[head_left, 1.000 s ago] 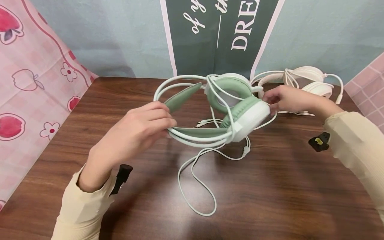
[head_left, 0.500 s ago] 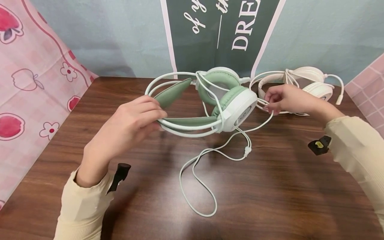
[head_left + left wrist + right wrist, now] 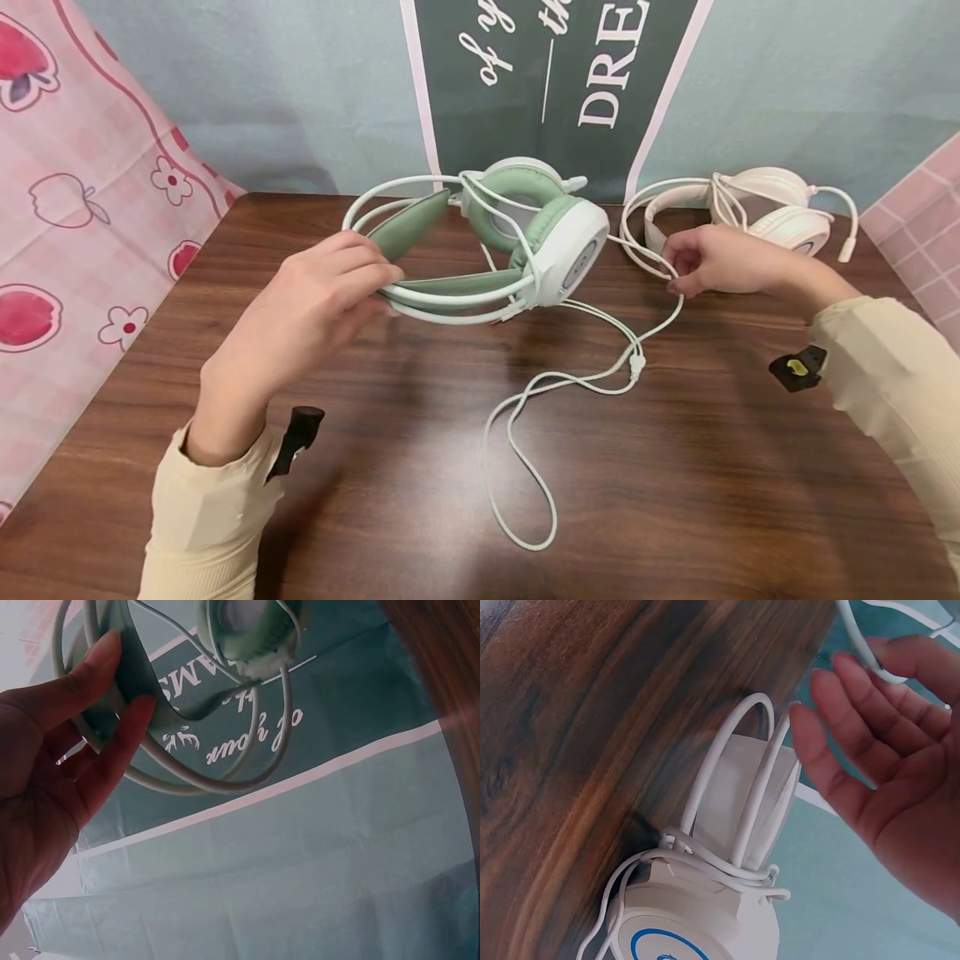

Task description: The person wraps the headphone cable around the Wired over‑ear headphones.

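Note:
White headphones with green ear cushions are held tilted above the table, ear cups to the right. My left hand grips their headband; in the left wrist view its thumb and fingers pinch the green inner strap and the white band. With thumb and fingertips my right hand pinches the thin white cable of these headphones, right of the ear cups. The rest of that cable loops down onto the table, past a small splitter. The right wrist view shows the cable between the fingers.
Cream headphones with a microphone boom lie at the back right, just behind my right hand. The brown wooden table meets a blue-green backdrop. A pink printed cloth hangs at the left.
My left hand has drawn the green-cushioned headphones leftward and slightly up. The right hand has stayed near its place with the cable, so the ear cups and right hand are now farther apart.

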### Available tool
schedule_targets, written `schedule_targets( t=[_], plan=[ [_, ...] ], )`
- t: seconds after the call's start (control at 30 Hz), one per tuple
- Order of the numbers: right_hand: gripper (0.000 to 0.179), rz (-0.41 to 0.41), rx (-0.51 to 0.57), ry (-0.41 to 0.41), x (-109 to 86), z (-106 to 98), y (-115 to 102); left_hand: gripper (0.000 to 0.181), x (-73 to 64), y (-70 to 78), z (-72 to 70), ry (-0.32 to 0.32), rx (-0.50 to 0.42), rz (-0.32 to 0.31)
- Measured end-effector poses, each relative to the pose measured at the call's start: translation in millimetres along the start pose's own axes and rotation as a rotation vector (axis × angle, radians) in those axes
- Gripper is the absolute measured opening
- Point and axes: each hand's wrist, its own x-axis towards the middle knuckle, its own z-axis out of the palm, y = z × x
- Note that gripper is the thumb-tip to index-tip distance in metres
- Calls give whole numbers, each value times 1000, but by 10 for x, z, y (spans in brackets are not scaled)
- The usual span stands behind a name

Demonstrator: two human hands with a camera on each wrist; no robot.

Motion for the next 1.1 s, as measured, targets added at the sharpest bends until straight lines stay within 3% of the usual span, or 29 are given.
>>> schedule_targets(
  t=[0.17,0.43,0.6,0.8,1.0,1.1],
  plan=[
    [15,-11,-17,-4,-35,17,57,29,-32,-35,-16,17,42,-52],
    [17,-55,6,96,-70,70,145,29,-87,-100,-4,33,40,-95],
    [13,-50,16,71,-106,88,152,29,-94,-117,31,55,49,-114],
    [15,-70,5,103,-133,92,163,29,-100,-143,120,92,65,-139],
    [17,-48,-5,90,-127,97,120,27,-92,-110,208,68,114,-152],
    [16,-28,-4,78,-128,103,107,26,-97,-85,225,86,122,-166]
  ],
)
